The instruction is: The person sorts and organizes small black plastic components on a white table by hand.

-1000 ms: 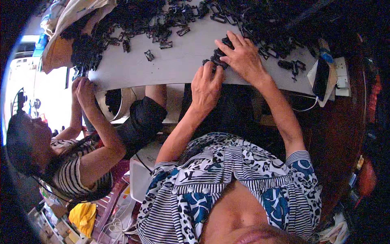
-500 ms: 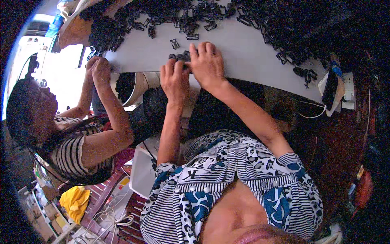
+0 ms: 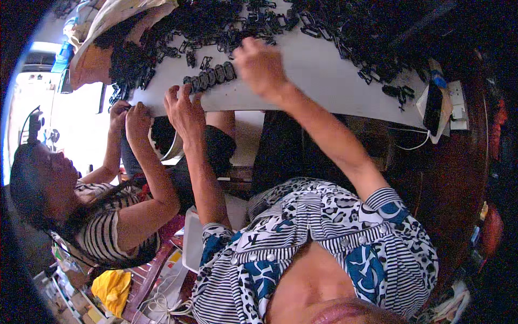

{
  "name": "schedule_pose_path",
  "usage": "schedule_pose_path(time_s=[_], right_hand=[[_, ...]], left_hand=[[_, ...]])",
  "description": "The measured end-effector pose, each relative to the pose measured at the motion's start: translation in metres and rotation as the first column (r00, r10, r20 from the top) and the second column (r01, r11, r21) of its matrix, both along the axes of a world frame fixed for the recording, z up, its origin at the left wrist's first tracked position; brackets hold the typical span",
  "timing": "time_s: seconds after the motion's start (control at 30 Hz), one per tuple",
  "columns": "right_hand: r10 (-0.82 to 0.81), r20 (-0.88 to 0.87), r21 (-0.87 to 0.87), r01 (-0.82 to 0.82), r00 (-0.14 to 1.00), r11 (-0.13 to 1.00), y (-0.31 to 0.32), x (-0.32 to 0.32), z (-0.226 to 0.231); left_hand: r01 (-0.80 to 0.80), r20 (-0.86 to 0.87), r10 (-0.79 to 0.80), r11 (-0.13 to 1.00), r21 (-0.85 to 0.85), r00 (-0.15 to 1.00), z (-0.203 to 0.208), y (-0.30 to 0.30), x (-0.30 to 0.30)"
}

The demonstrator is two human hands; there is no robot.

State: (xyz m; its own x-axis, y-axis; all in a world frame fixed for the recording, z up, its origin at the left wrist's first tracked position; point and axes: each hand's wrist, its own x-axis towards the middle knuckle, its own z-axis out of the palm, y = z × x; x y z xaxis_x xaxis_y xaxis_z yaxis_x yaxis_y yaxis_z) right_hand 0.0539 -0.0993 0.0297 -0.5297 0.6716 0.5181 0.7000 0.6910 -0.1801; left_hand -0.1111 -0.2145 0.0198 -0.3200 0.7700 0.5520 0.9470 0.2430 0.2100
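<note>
A short row of small dark pieces [image 3: 211, 78], set side by side, lies on the pale table close to its front edge. My left hand [image 3: 185, 112] rests at the table edge by the left end of this row. Its fingers are bent forward and apart, with nothing visible in them. Beyond the right end of the row is my right hand [image 3: 260, 67], over the table and smeared by motion, so I cannot see whether it holds anything. A loose black clip-like part [image 3: 205, 63] lies just behind the row.
Heaps of black plastic parts [image 3: 372, 32] cover the back of the table [image 3: 318, 81]. At the left, a person [image 3: 116, 216] in a striped top works with both hands at the edge. A phone [image 3: 434, 110] with a white cable stands at the right end.
The row of dark pieces now lies farther left and is uncovered. My left hand has moved left with it. My right hand has come off the row, moving farther back toward the heap.
</note>
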Motion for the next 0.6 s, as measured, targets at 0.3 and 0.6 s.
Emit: schedule_pose_path(time_s=[0.3,0.6], right_hand=[[-0.153,-0.028,-0.013,0.153,0.988,0.988,0.081,0.114,-0.02],[-0.036,0.089,-0.116,0.046,0.995,0.992,0.043,0.123,-0.015]], left_hand=[[0.405,0.057,-0.407,0.913,0.044,0.912,0.007,0.086,0.082],[0.511,0.26,-0.462,0.841,-0.175,0.848,0.016,0.078,0.111]])
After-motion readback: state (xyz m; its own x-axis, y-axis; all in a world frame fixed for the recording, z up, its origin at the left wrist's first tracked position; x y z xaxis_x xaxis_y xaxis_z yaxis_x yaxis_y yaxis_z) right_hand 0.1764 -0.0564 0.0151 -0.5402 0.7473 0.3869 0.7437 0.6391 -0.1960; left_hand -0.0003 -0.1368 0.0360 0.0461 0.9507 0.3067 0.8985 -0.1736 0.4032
